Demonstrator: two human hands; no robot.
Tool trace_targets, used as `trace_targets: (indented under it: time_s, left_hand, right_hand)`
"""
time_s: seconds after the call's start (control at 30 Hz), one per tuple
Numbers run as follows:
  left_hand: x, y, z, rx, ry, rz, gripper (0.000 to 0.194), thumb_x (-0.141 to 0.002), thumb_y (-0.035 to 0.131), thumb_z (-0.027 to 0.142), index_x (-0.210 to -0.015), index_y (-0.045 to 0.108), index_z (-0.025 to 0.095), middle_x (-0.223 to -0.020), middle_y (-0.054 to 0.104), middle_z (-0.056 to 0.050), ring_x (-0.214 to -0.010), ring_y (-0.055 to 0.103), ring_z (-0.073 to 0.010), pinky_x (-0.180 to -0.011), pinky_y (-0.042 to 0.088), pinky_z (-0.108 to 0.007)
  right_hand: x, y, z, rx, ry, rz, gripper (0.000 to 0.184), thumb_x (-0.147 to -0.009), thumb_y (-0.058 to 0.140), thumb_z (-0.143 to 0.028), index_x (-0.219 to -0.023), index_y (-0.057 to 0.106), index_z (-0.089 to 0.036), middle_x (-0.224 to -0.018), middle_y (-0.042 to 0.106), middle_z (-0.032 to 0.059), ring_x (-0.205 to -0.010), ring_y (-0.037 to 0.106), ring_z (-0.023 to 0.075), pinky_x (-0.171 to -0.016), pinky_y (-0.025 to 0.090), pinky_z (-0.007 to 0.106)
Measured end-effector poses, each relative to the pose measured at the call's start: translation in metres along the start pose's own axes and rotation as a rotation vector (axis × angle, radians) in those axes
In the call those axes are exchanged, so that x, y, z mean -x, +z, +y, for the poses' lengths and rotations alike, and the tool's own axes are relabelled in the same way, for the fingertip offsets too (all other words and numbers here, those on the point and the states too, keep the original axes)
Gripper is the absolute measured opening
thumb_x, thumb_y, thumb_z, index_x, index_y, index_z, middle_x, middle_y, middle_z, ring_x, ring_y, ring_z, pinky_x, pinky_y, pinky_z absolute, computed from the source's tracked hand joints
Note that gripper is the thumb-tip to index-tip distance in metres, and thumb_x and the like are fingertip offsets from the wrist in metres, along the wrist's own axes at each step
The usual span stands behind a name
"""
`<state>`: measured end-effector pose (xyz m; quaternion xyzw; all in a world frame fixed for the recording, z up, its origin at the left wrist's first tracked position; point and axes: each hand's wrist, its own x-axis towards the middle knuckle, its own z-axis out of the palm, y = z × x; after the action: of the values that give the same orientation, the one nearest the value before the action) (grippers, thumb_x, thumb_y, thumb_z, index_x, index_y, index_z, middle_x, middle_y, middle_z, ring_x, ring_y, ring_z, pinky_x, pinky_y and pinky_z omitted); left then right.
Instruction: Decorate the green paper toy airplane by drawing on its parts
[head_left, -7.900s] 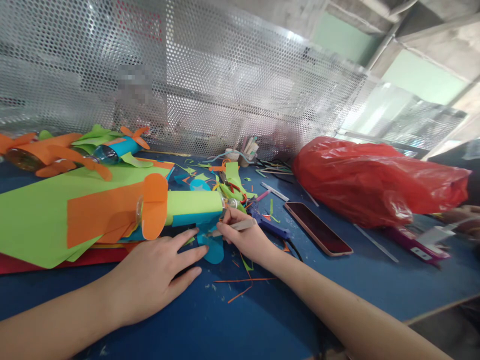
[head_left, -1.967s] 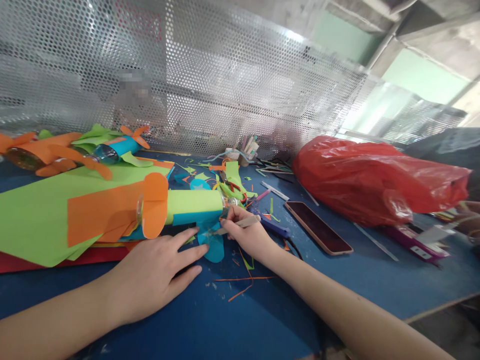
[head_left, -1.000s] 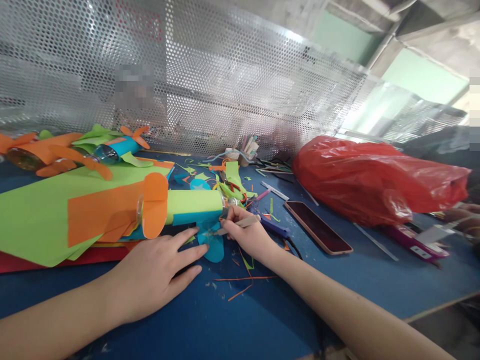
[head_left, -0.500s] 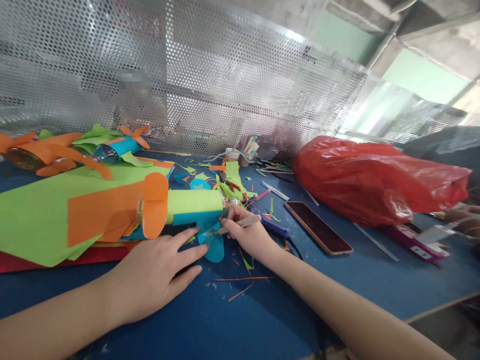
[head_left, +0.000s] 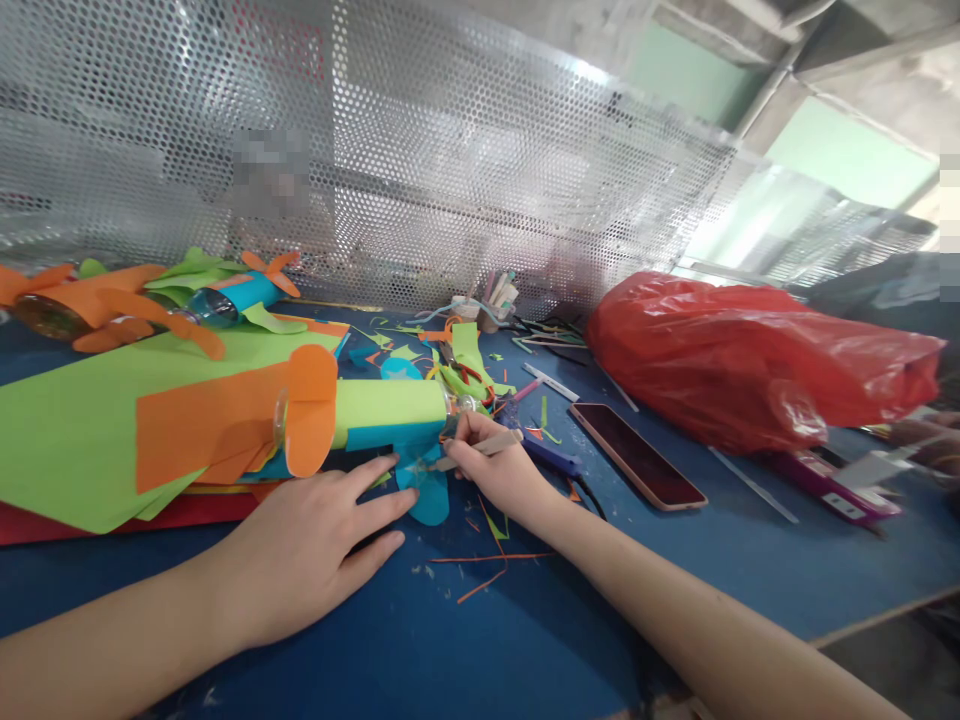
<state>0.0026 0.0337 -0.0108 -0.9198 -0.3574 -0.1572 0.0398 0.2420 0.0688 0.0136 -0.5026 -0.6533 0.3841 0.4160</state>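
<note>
A blue paper propeller shape (head_left: 429, 503) lies on the table in front of me. My left hand (head_left: 322, 545) rests with its fingers spread, the fingertips on the paper's left edge. In my right hand (head_left: 491, 465) is a pale pen (head_left: 486, 443), its tip on the middle of the blue paper. Just beyond lies a bottle wrapped in green paper (head_left: 390, 405), with a blue strip along its near side and an orange paper piece (head_left: 311, 410) at its left end.
Green paper sheets (head_left: 67, 430) and finished-looking paper-wrapped bottles (head_left: 97, 305) lie left. Scissors (head_left: 469, 370) and scraps are behind the bottle. To the right are a purple glue gun (head_left: 551, 455), a phone (head_left: 637, 455), a red plastic bag (head_left: 720, 350) and a power strip (head_left: 832, 487).
</note>
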Motion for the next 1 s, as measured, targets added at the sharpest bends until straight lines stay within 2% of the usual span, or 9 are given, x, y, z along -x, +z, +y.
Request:
trace_targets:
  time_s: [0.33,1.0]
  left_hand:
    - [0.0014,0.0012,-0.0008,0.025,-0.003,0.025,0.047,-0.111,0.036,0.047,-0.139,0.071,0.036,-0.15,0.063,-0.011,-0.102,0.077,-0.0337,-0.082,0.065,-0.049]
    - [-0.0011,-0.0009,-0.0003,-0.044,0.012,-0.003,0.047,-0.111,0.035,0.045,-0.139,0.071,0.035,-0.15,0.064,-0.012,-0.103,0.078,-0.0323,-0.082,0.067,-0.049]
  right_hand:
    - [0.0002,0.0,0.0016,0.021,-0.004,0.018,0.024,-0.084,0.064,-0.031,-0.069,0.046,-0.025,-0.057,0.05,-0.0071,-0.053,0.05,0.0132,-0.054,0.037,0.026]
    - [0.0,0.0003,0.0024,0.022,-0.026,-0.023,0.021,-0.08,0.062,-0.029,-0.068,0.046,-0.025,-0.059,0.047,-0.007,-0.054,0.046,0.0124,-0.052,0.036,0.026]
